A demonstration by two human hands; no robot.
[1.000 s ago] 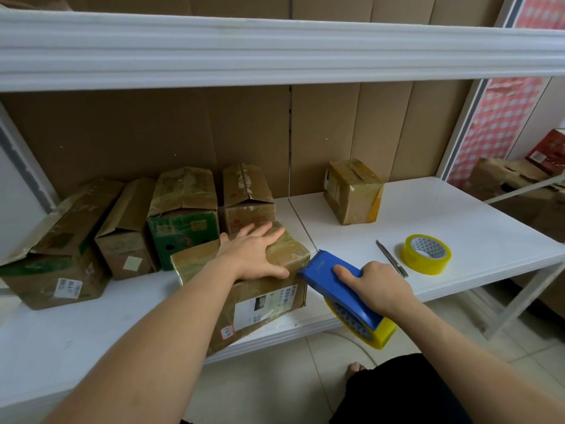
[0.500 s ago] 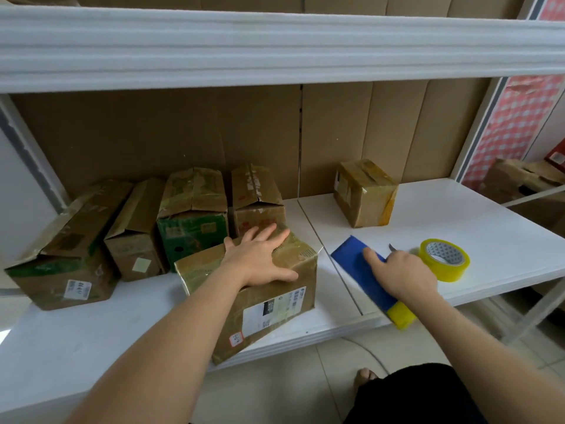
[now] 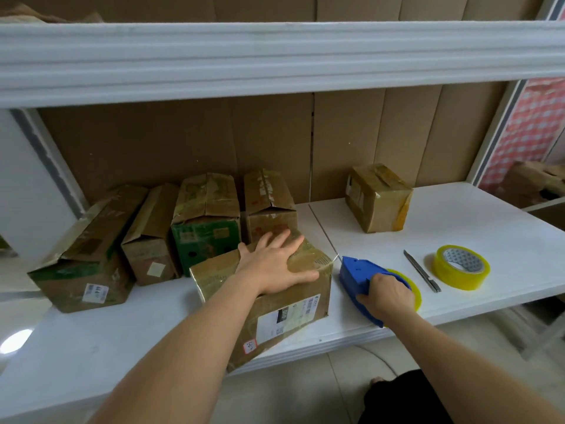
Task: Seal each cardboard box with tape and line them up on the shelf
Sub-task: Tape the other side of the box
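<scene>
A cardboard box [image 3: 284, 319] with a white label sits at the front edge of the white shelf [image 3: 504, 240], its corner past the edge. My left hand [image 3: 275, 264] lies flat on its taped top, fingers spread. Just right of the box, my right hand [image 3: 383, 293] grips a blue tape dispenser [image 3: 356, 275] loaded with a yellow roll, resting on the shelf. A thin strand of tape runs from the dispenser to the box's top right corner. Several boxes [image 3: 204, 221] stand in a row at the back left. One taped box [image 3: 377, 197] stands alone at the back right.
A loose yellow tape roll [image 3: 461, 267] and a utility knife [image 3: 422, 270] lie on the shelf to the right. An upper shelf [image 3: 275, 56] overhangs. Cardboard sheets line the back wall. More boxes [image 3: 535, 182] sit beyond the shelf's right end. Tiled floor lies below.
My right hand carried the dispenser from below the shelf edge up onto the shelf beside the box. My left hand stayed pressed on the box top.
</scene>
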